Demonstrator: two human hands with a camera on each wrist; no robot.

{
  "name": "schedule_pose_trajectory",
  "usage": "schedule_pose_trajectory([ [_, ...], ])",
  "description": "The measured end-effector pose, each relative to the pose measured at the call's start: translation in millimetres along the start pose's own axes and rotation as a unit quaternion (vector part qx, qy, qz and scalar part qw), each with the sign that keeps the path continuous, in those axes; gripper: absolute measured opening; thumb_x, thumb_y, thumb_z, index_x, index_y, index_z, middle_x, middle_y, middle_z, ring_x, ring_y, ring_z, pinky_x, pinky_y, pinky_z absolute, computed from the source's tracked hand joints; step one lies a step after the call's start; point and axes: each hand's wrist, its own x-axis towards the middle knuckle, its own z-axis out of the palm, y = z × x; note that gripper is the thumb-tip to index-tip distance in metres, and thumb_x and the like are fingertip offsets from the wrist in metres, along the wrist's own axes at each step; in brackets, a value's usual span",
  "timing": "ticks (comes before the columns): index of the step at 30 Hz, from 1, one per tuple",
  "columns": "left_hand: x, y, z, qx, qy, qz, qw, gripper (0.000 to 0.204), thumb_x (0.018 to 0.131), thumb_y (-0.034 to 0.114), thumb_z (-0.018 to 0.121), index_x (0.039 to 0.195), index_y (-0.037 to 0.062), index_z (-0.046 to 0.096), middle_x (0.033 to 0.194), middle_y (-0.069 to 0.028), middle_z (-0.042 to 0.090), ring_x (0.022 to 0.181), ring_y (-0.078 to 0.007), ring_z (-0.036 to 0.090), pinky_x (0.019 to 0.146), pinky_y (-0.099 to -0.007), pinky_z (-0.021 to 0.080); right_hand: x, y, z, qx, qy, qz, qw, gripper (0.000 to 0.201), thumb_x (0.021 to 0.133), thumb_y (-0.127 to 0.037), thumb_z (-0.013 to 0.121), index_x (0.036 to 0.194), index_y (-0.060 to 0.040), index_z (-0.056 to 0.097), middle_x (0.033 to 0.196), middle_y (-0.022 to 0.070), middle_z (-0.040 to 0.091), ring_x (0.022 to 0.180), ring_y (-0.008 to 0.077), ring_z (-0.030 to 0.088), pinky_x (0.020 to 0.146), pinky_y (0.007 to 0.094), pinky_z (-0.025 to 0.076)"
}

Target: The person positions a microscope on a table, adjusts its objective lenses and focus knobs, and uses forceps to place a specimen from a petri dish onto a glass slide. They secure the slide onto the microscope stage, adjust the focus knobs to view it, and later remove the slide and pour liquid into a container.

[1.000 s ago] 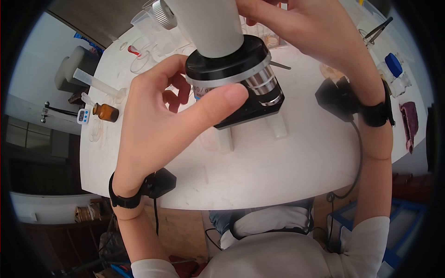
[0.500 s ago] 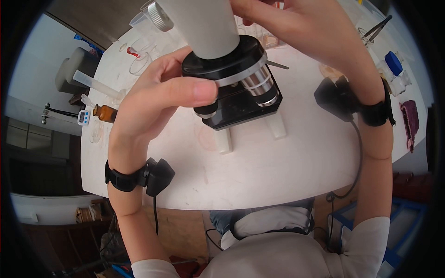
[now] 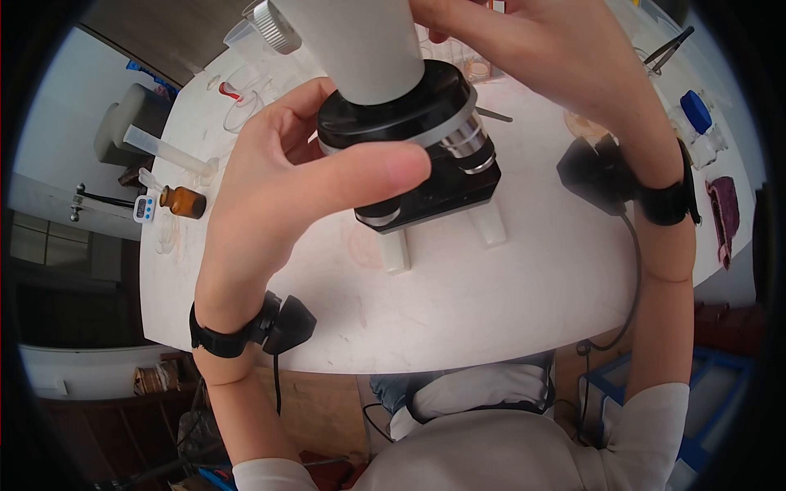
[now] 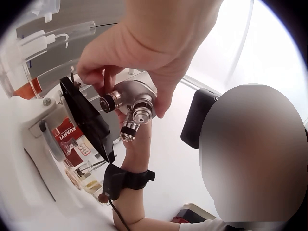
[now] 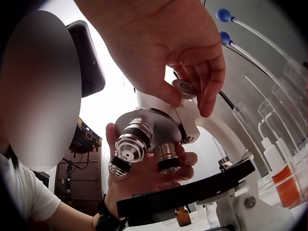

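Observation:
A white microscope (image 3: 368,49) stands before me, with a black-and-silver revolving nosepiece (image 3: 381,119) under its tube. My left hand (image 3: 266,176) grips the nosepiece, thumb across the near side and fingers curled behind it. In the left wrist view several silver objective lenses (image 4: 142,114) point down from it, over the tilted black stage (image 4: 89,118). My right hand (image 3: 557,69) is up at the far side of the tube. The right wrist view has its thumb and fingers pinching a ridged focus knob (image 5: 184,88).
On the left of the white table (image 3: 491,303) are an amber bottle (image 3: 184,202), a small timer (image 3: 144,209) and a measuring cylinder (image 3: 168,151). A blue-capped jar (image 3: 696,113), tweezers (image 3: 670,51) and a purple cloth (image 3: 722,217) are at the right. An orange liquid (image 5: 285,185) stands behind the microscope.
My left thumb drew back leftward, then came across the nosepiece again. The objective lenses have shifted round, one now showing below the thumb. My right hand has stayed nearly in place.

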Motion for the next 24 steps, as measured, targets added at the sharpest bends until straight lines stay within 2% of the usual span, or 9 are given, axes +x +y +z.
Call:
schedule_pose_trajectory([
  [4,-5.6,1.3,13.6,-0.016,0.043,0.009,0.999,0.078,0.071,0.029,0.068,0.126,-0.0127,0.032,0.114,-0.0173,0.05,0.106,-0.0201,0.051,0.091,-0.0285,0.039,0.4,-7.4,-0.9,-0.025,-0.004,-0.006,1.0,0.015,0.084,-0.007,0.054,0.086,0.0006,0.041,0.064,0.0088,0.055,0.058,0.0122,0.054,0.053,0.024,0.042],
  [7,-8.3,1.0,10.9,0.089,0.062,0.009,0.994,0.075,0.077,0.032,0.061,0.127,-0.0136,0.03,0.118,-0.0185,0.048,0.11,-0.0221,0.049,0.093,-0.031,0.037,0.6,-6.6,-5.4,-0.038,-0.006,-0.003,0.999,0.015,0.084,-0.007,0.053,0.086,0.0004,0.04,0.063,0.0087,0.055,0.056,0.0122,0.054,0.052,0.024,0.041],
  [9,-11.5,-2.7,-0.1,-0.009,0.028,0.012,0.999,0.069,0.083,0.03,0.052,0.13,-0.0135,0.027,0.123,-0.0205,0.045,0.113,-0.0246,0.047,0.096,-0.0345,0.034,2.0,2.0,-10.0,0.115,-0.061,0.02,0.991,0.015,0.084,-0.006,0.053,0.085,0.0002,0.04,0.061,0.0083,0.055,0.054,0.0123,0.054,0.051,0.0241,0.041],
  [13,-8.2,-6.0,-10.0,-0.061,-0.041,0.045,0.996,0.064,0.086,0.027,0.047,0.13,-0.013,0.026,0.125,-0.0206,0.045,0.116,-0.0247,0.045,0.099,-0.0363,0.03,13.2,-12.0,-20.4,0.162,-0.103,0.067,0.979,0.014,0.084,-0.006,0.052,0.084,-0.0002,0.039,0.06,0.0079,0.055,0.053,0.0122,0.053,0.051,0.024,0.041],
  [15,-5.8,-11.2,-10.8,-0.104,-0.033,0.051,0.993,0.057,0.083,0.027,0.054,0.125,-0.0088,0.036,0.116,-0.0144,0.051,0.107,-0.0187,0.049,0.094,-0.0305,0.033,24.6,-34.0,-18.9,0.024,-0.136,0.243,0.96,0.014,0.084,-0.006,0.052,0.084,0.0,0.039,0.06,0.0077,0.055,0.052,0.0125,0.053,0.051,0.0239,0.041],
  [16,-4.6,-13.9,-11.2,-0.147,-0.024,0.056,0.987,0.052,0.081,0.027,0.06,0.119,-0.0045,0.046,0.107,-0.0082,0.057,0.098,-0.0127,0.052,0.09,-0.0247,0.036,24.8,-34.4,-19.2,0.023,-0.136,0.242,0.96,0.014,0.084,-0.006,0.052,0.084,0.0,0.039,0.06,0.0077,0.055,0.052,0.0125,0.053,0.051,0.0239,0.041],
  [19,-0.6,-20.9,-14.1,-0.162,-0.04,0.079,0.983,0.05,0.078,0.027,0.064,0.115,-0.0039,0.049,0.105,-0.008,0.057,0.096,-0.0114,0.053,0.089,-0.0249,0.038,19.1,-29.4,-13.1,0.007,-0.135,0.237,0.962,0.015,0.084,-0.007,0.052,0.085,0.0004,0.04,0.061,0.0082,0.055,0.054,0.0126,0.053,0.052,0.0238,0.041],
  [21,-1.6,-19.8,-12.2,-0.134,-0.014,0.073,0.988,0.05,0.076,0.027,0.067,0.113,-0.0039,0.05,0.103,-0.0075,0.057,0.095,-0.0111,0.053,0.088,-0.025,0.039,-1.0,-10.9,0.9,-0.043,0.027,-0.007,0.999,0.015,0.084,-0.008,0.053,0.085,0.0008,0.041,0.063,0.0089,0.054,0.057,0.0128,0.053,0.054,0.0241,0.042],
  [24,-6.1,-19.2,-10.9,-0.056,0.014,0.057,0.997,0.062,0.075,0.038,0.067,0.116,-0.0038,0.046,0.107,-0.007,0.055,0.098,-0.0117,0.051,0.09,-0.026,0.036,2.6,2.8,-7.9,0.059,-0.024,-0.039,0.997,0.015,0.083,-0.008,0.054,0.086,0.0008,0.042,0.065,0.0094,0.055,0.06,0.0127,0.053,0.056,0.0246,0.042],
])
